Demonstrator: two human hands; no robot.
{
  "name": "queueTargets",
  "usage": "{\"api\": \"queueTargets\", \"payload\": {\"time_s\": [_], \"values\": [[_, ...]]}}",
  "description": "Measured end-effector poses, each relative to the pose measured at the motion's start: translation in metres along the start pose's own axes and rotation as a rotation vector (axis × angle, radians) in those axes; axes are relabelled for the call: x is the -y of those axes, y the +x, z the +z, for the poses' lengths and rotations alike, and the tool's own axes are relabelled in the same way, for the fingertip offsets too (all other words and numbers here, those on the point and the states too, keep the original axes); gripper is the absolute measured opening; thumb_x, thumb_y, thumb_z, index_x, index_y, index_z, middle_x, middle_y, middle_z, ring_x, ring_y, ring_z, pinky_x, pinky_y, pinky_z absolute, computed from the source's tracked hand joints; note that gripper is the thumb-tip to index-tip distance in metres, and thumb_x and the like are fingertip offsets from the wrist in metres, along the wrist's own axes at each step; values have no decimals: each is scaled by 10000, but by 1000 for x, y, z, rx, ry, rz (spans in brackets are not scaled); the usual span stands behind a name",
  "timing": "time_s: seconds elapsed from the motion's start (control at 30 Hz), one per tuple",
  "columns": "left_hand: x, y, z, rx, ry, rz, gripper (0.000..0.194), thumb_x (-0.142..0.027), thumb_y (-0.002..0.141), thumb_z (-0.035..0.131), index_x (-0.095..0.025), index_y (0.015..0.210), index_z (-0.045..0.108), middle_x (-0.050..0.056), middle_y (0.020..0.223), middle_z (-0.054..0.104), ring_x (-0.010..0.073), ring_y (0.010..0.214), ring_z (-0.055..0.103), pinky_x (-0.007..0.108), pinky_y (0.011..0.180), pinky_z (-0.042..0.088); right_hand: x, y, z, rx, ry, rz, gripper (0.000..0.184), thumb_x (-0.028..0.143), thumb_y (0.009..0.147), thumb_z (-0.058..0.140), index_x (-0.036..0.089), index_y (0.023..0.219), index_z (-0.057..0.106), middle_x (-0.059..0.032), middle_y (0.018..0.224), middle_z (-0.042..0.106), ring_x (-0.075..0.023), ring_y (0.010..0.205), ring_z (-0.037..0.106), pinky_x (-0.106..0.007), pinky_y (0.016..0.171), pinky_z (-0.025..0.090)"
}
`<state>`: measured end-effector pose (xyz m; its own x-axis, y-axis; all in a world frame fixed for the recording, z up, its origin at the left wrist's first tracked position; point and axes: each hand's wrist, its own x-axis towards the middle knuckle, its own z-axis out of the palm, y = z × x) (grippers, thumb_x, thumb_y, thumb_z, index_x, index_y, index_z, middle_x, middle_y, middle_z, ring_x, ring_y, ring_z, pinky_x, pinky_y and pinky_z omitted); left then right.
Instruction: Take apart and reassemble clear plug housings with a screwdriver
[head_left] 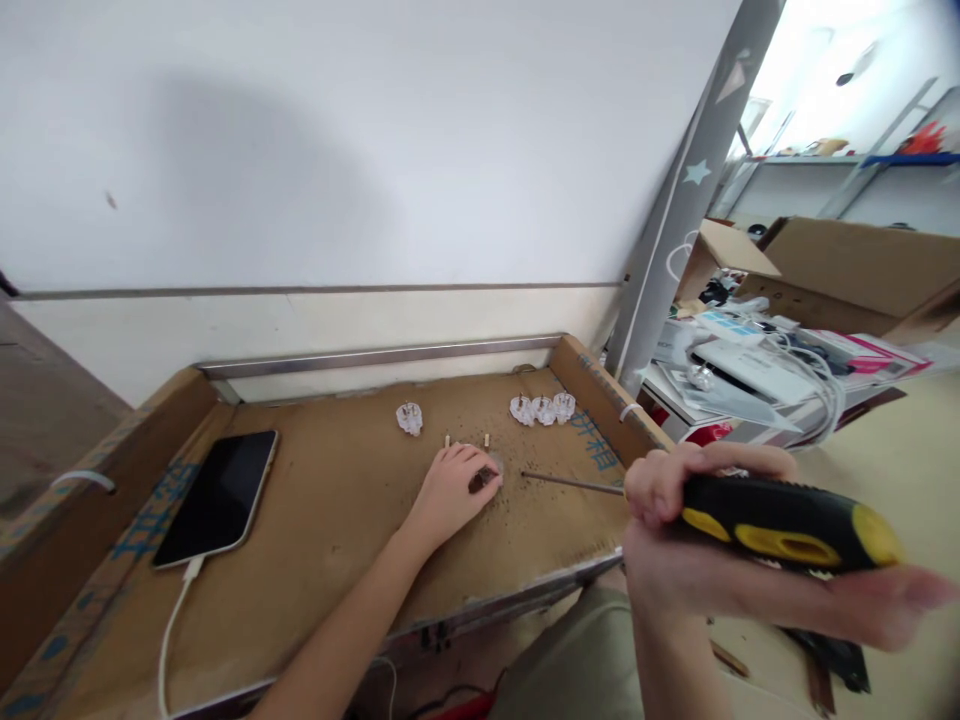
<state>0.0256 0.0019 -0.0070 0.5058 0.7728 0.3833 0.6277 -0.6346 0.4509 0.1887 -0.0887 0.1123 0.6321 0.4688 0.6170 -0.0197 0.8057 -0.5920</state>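
My right hand (675,570) is wrapped round the black and yellow handle of a screwdriver (772,525), blurred by motion. Its thin shaft points left, with the tip over the cardboard near my left hand. My left hand (450,495) rests on the cardboard, fingers curled against a clear plastic piece (496,466) that they mostly cover. Just beyond those fingers stand two small brass pins (487,440). Tiny dark screws (551,490) lie scattered around. A clear plug part (409,418) with metal pins sits farther back, and three similar plug parts (543,409) form a row at the right.
A cardboard-lined tray (322,590) with raised sides forms the work surface. On its left lies a phone (217,498) with a white cable. A white wall (337,180) rises behind. Right of a grey post (686,190) are cluttered boxes (847,265) and cables.
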Motion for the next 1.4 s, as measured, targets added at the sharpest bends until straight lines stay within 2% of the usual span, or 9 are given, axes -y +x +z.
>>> {"api": "queueTargets", "payload": {"time_s": [0.2, 0.33, 0.47, 0.57, 0.73, 0.9, 1.17, 1.4], "values": [[1, -2, -5, -37, -8, 25, 116, -278, 807, 597, -242, 917, 612, -8, 969, 654, 183, 937, 547, 344, 869, 385, -4, 0, 0, 27, 8, -29, 637, 740, 762, 187, 173, 755, 477, 56, 429, 346, -49, 351, 331, -179, 343, 254], [3, -3, -6, -35, 9, 44, 87, -245, 825, 561, -250, 869, 636, -12, 976, 653, 176, 938, 555, 350, 868, 380, -7, 0, -4, 13, 13, -90, 607, 733, 748, 253, 173, 773, 487, 61, 463, 344, -34, 343, 304, -173, 350, 238], [2, -2, -4, -7, 9, 25, 78, -251, 839, 551, -239, 837, 628, -17, 955, 660, 176, 934, 559, 355, 861, 382, -3, -3, -7, 88, 45, -58, 629, 714, 785, 178, 166, 762, 486, 49, 479, 375, -64, 370, 364, -197, 339, 271], [2, -2, -3, -2, 6, -8, 76, -269, 848, 552, -237, 832, 619, -23, 941, 665, 178, 941, 557, 365, 882, 373, 3, -6, -6, 113, 48, -23, 610, 704, 798, 198, 161, 752, 474, 50, 459, 369, -78, 378, 379, -207, 337, 273], [6, -2, -2, -9, -8, -42, 79, -303, 837, 585, -232, 813, 610, -28, 925, 666, 177, 928, 557, 363, 890, 368, 6, -7, -4, 84, 14, 0, 608, 703, 799, 190, 161, 727, 455, 48, 465, 362, -79, 365, 369, -211, 337, 272], [7, -1, -2, -3, -8, -48, 118, -329, 837, 595, -221, 789, 598, -22, 899, 663, 180, 910, 555, 351, 869, 374, 5, -7, -6, 114, 6, 24, 605, 725, 784, 202, 170, 726, 434, 49, 467, 357, -84, 384, 376, -213, 345, 281], [7, 1, -2, 5, 74, 0, 174, -366, 857, 573, -218, 766, 586, -20, 855, 653, 182, 894, 541, 347, 877, 366, 4, -5, -7, 77, -19, -16, 656, 755, 768, 172, 162, 747, 454, 56, 459, 372, -80, 358, 379, -207, 329, 286], [4, 0, -6, -2, 34, -12, 143, -356, 864, 549, -231, 867, 619, -2, 935, 664, 183, 920, 562, 358, 886, 388, 3, -7, -9, 36, -4, -19, 666, 763, 766, 165, 164, 749, 456, 56, 474, 375, -65, 366, 369, -193, 345, 291]]}}
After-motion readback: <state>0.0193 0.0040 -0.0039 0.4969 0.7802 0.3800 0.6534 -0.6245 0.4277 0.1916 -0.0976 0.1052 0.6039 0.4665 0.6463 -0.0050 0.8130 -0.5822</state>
